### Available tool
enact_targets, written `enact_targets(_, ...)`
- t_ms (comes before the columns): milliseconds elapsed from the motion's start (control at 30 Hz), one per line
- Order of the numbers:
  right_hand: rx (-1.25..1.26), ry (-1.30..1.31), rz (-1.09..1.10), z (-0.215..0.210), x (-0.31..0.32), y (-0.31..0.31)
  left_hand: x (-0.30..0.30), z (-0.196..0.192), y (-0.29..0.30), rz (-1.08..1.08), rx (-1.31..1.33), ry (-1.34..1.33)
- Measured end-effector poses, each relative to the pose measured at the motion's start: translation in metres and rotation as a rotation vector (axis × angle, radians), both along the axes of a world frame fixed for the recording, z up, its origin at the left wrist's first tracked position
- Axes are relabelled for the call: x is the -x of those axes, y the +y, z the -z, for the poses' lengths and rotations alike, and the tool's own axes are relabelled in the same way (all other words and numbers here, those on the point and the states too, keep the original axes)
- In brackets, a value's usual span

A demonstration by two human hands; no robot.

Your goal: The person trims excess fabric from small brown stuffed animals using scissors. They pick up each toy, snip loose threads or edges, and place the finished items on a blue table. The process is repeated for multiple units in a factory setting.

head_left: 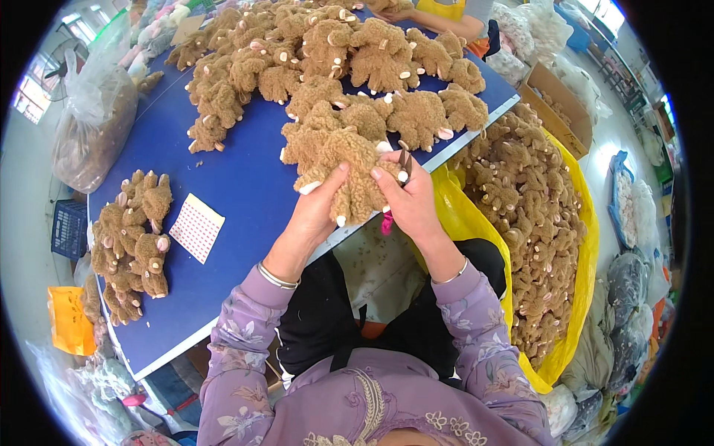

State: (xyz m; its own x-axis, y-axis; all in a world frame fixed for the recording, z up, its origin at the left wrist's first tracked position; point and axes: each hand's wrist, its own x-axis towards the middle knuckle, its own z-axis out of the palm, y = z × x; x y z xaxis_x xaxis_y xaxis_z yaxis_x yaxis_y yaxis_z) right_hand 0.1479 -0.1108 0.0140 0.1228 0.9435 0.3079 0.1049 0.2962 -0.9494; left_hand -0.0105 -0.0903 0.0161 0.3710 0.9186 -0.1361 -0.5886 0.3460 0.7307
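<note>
Gripping one brown plush toy [349, 178] over the blue bench [245, 186], two hands: left hand [321, 204] fingers closed on it, right hand [409, 197] pinching one small scissors [404, 165]; one dotted card [196, 227] nearby

The brown plush toy [349, 175] is a curly-fleeced stuffed animal skin with pale pink paw tips. It is held up just above the near edge of the blue table [238, 186], its limbs dangling downward, with 1 pale tip pointing left and others hanging below. Small dark scissors [404, 165] stand against its upper right side, blades probably touching the fleece.
</note>
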Motion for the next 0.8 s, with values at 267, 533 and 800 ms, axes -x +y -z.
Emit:
enact_targets(267,0.054,0.119,0.038,-0.007,-0.004,0.000,-0.004,-0.001,-0.002,0.030,-0.191,0.159)
enact_targets(533,0.012,-0.140,-0.019,-0.014,-0.020,-0.012,-0.001,-0.006,0.007,-0.052,-0.029,0.034)
enact_targets(800,-0.028,-0.281,-0.003,-0.016,-0.014,-0.007,0.002,-0.005,0.007,-0.072,-0.021,0.090)
